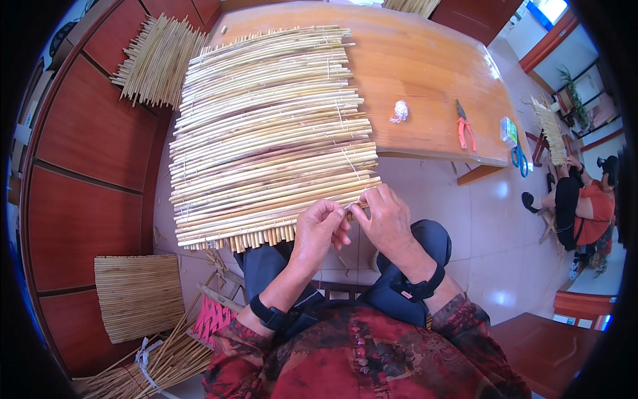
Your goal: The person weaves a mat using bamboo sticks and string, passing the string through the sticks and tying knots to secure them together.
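Observation:
A large mat of pale reed stalks (pixel 272 139), bound with white thread in rows, lies over the wooden table (pixel 432 66) and hangs past its near edge toward my lap. At the mat's near right corner my left hand (pixel 322 228) pinches with thumb and forefinger. Close against it, my right hand (pixel 385 216) pinches too, its fingertips at the ends of the stalks. Something thin and white, apparently thread, shows between the fingertips. A small ball of white string (pixel 399 111) rests on the table right of the mat.
Pliers with red handles (pixel 463 126), a small box (pixel 508 132) and blue-handled scissors (pixel 519 161) lie near the table's right end. A stalk bundle (pixel 163 60) is at the far left; a finished mat (pixel 138 296) leans against red cabinets (pixel 86 226). Another person (pixel 591 206) sits at right.

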The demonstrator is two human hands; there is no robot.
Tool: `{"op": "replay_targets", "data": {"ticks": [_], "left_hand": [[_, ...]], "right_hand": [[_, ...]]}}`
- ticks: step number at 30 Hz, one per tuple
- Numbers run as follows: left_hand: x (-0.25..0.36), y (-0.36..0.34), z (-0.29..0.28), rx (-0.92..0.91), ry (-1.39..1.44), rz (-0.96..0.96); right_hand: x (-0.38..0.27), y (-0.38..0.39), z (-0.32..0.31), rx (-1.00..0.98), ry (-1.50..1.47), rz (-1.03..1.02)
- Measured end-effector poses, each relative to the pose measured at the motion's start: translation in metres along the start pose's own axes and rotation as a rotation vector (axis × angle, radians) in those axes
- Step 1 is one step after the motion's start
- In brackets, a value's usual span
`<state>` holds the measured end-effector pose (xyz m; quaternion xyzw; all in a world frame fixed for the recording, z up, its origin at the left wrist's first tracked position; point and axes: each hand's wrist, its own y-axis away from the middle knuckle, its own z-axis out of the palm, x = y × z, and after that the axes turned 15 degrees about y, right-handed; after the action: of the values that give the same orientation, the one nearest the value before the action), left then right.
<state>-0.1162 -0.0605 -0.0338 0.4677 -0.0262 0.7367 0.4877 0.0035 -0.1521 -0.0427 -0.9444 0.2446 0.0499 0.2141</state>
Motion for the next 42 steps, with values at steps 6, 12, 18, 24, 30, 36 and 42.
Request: {"op": "replay_targets", "data": {"ticks": [6, 12, 18, 24, 30, 36, 42], "left_hand": [[-0.002, 0.000, -0.007, -0.004, -0.038, -0.027], [-0.006, 0.002, -0.013, 0.011, -0.072, -0.039], [-0.012, 0.004, -0.017, 0.007, -0.133, -0.020], [-0.012, 0.006, -0.014, -0.040, -0.217, -0.013], [-0.017, 0.005, -0.017, -0.082, -0.272, 0.004], [-0.022, 0.008, -0.017, -0.092, -0.556, 0.203], [-0.017, 0.016, -0.013, -0.125, -0.637, 0.261]], "right_hand": [[0.004, 0.002, 0.001, 0.026, 0.001, -0.049], [0.011, 0.002, 0.000, -0.033, -0.075, -0.044], [0.013, -0.003, -0.002, -0.058, -0.097, -0.065], [0.014, -0.006, -0.002, -0.067, -0.077, -0.094], [0.013, -0.008, -0.004, -0.135, -0.046, -0.084], [0.008, -0.013, -0.007, -0.182, -0.024, -0.076], [0.002, -0.015, -0.006, -0.185, 0.059, -0.107]]}}
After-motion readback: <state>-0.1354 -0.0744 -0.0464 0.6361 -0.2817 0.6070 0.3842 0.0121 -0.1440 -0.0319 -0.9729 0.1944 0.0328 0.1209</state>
